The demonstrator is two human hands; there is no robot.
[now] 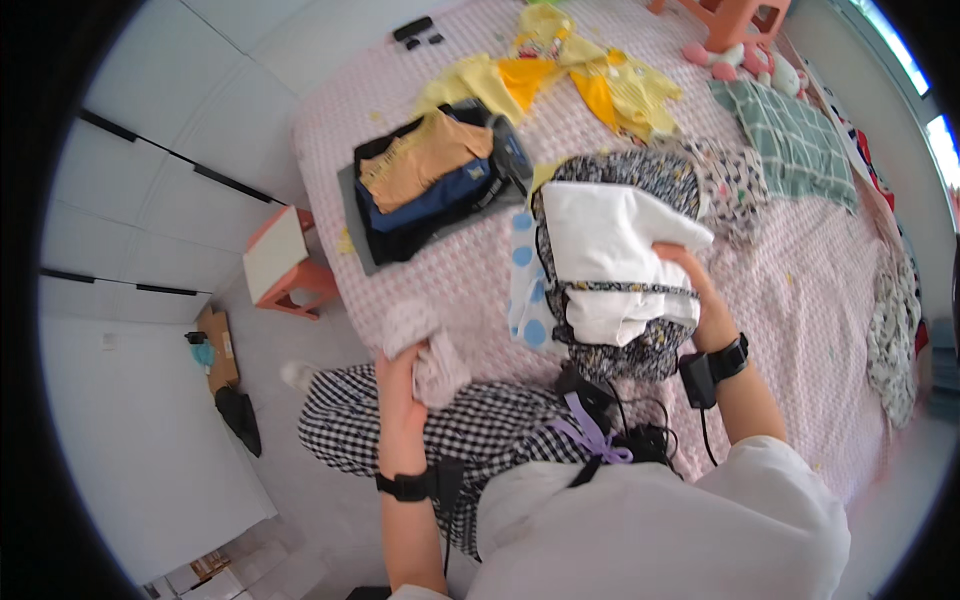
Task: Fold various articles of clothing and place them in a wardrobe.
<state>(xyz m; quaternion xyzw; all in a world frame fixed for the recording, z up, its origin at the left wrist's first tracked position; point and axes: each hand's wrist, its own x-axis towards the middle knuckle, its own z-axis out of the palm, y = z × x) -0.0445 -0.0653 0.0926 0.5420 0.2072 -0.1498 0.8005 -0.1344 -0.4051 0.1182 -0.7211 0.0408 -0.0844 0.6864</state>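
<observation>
My left hand [403, 382] grips a crumpled pale pink cloth [439, 360] above my checked trousers, at the bed's near edge. At the right of the folded pile, my right hand [694, 292] has its fingers at a folded white garment [600, 232]; the fingertips are partly hidden by the fabric. That garment lies on a dark floral garment [630, 169]. Beneath its left side shows a white cloth with blue dots [523, 259]. Farther left on the bed is a stack of folded clothes, with an orange garment [427, 157] over a navy one [450, 199].
Yellow clothes [555, 71] spread across the far part of the pink bedcover [795, 300]. A green checked pillow [799, 142], a plush toy [772, 71] and an orange stool [742, 22] stand or lie at upper right. Another stool [281, 259] is beside the bed. Cables [652, 431] lie by my lap.
</observation>
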